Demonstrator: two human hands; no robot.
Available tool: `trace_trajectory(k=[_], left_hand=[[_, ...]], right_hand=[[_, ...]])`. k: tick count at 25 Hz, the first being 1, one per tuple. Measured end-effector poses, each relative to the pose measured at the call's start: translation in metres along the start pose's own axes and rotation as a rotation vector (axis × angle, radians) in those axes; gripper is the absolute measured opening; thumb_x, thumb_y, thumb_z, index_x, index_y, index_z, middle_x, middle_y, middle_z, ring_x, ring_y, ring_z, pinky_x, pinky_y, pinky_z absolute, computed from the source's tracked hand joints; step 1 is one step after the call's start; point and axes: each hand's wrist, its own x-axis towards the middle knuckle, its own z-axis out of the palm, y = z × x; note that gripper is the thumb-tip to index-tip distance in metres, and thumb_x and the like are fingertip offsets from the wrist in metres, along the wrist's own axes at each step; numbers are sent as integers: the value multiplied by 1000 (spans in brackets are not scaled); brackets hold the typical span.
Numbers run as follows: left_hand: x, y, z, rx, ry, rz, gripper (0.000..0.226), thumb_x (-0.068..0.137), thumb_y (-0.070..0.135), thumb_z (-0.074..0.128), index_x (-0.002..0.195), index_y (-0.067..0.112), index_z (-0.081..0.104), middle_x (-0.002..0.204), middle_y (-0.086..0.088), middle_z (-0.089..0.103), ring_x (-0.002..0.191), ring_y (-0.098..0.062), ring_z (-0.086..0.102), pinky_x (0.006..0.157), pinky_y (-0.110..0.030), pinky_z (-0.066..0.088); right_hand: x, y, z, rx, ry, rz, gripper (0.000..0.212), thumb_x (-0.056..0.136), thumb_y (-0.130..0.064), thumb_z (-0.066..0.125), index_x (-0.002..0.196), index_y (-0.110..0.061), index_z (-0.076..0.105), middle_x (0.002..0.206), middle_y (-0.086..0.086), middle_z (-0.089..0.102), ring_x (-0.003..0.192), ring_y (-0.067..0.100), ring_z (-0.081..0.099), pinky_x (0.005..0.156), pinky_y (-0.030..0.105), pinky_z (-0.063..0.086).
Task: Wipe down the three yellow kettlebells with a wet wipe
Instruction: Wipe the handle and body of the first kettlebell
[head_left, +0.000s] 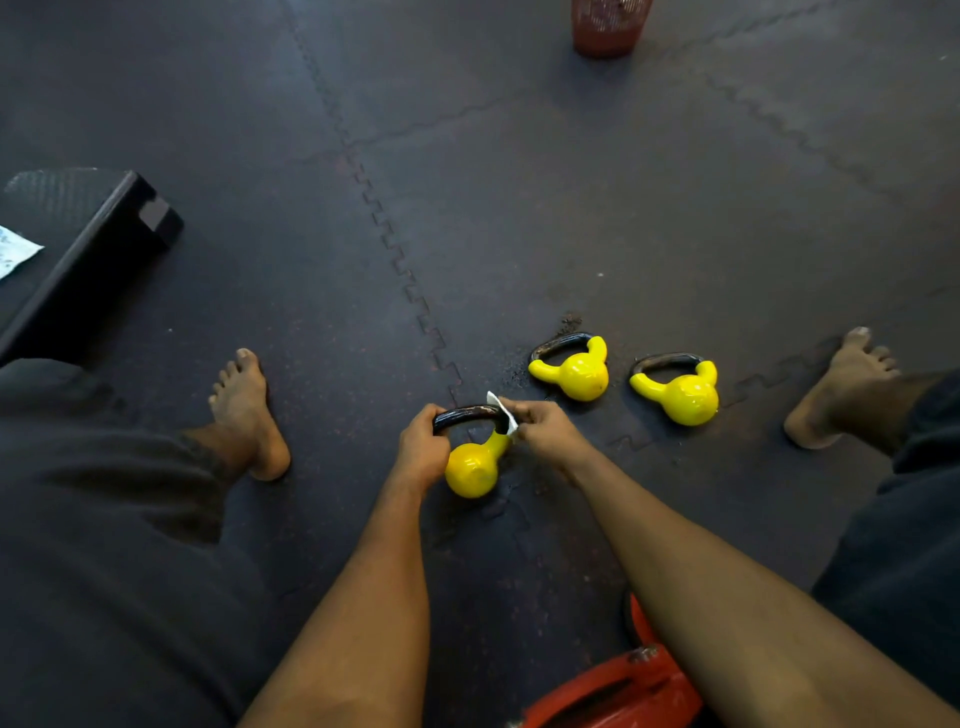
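Observation:
Three yellow kettlebells with dark handles lie on the dark floor mat. The nearest kettlebell (471, 468) is tipped, and my left hand (422, 448) grips the left end of its black handle. My right hand (540, 427) pinches a small white wet wipe (503, 411) against the right end of that handle, where it meets the yellow body. The middle kettlebell (577, 372) and the right kettlebell (681, 393) rest side by side just beyond my right hand, untouched.
My bare feet (248, 410) (845, 389) rest on the jigsaw floor mat on either side. A black bench (98, 244) with a white wipe packet (14, 251) is at the left. A red mesh bin (607, 26) stands far back. An orange object (623, 686) lies under my right forearm.

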Motion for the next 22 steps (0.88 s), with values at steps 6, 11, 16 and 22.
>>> trace_trajectory(k=[6, 11, 16, 22], left_hand=[[2, -4, -9, 52, -85, 35, 36, 76, -13, 44, 85, 19, 58, 78, -3, 54, 75, -15, 46, 58, -23, 36], [3, -3, -12, 128, -151, 57, 35, 73, -14, 43, 70, 20, 51, 70, -1, 49, 74, -18, 45, 56, -27, 32], [-7, 14, 0, 154, -64, 104, 36, 72, -16, 40, 89, 12, 55, 89, -13, 54, 84, -25, 50, 62, -29, 34], [-15, 23, 16, 175, 10, 136, 30, 75, -12, 43, 94, 6, 58, 96, -18, 57, 90, -32, 53, 71, -37, 41]], right_hand=[[2, -2, -20, -134, -201, -61, 43, 77, 5, 74, 119, -2, 66, 105, 16, 72, 92, 16, 64, 85, 34, 53], [-7, -6, -19, -188, -423, 20, 34, 76, 2, 76, 107, -10, 70, 98, 10, 73, 84, 11, 64, 81, 28, 53], [-12, 23, 4, -280, 202, -66, 29, 75, -16, 78, 105, -16, 75, 84, -2, 74, 77, 6, 63, 78, 36, 56], [-12, 25, 19, -322, 475, 16, 25, 76, -19, 74, 101, -18, 77, 83, 3, 74, 80, 15, 65, 76, 31, 53]])
